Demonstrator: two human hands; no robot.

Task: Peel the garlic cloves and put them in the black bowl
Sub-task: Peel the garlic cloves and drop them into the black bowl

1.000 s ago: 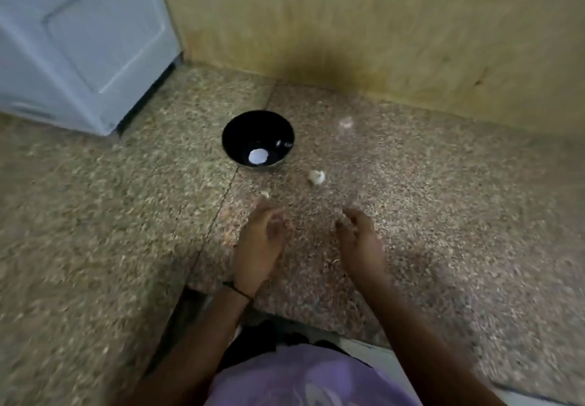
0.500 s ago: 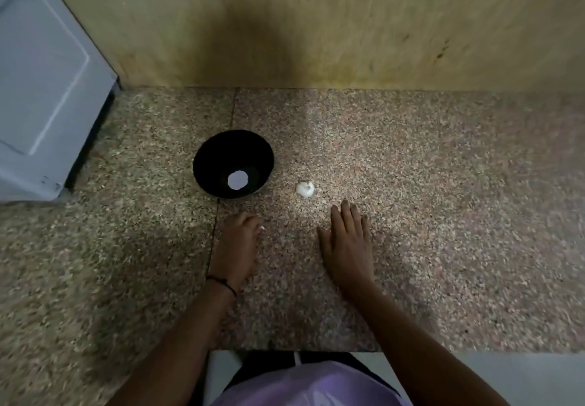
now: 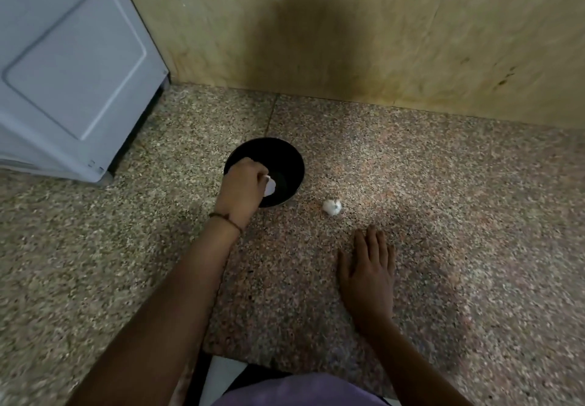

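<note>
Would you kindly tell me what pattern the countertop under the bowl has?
The countertop is speckled stone, pinkish-brown and beige; head view shows it best.

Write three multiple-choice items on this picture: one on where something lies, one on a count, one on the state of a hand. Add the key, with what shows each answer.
1. Where does the garlic piece lie, relative to the black bowl?
A. inside it
B. on the speckled counter to its right, apart from it
C. behind it, against the wall

2. How many garlic pieces lie on the counter outside the bowl?
A. none
B. three
C. one

3. How is the right hand?
A. flat on the counter, fingers straight
B. clenched in a fist
C. pinching the garlic piece

Key:
1 B: it sits on bare counter, clear of the bowl's rim.
2 C: only that single white piece shows there.
3 A: the palm is down, the fingers are extended and hold nothing.
</note>
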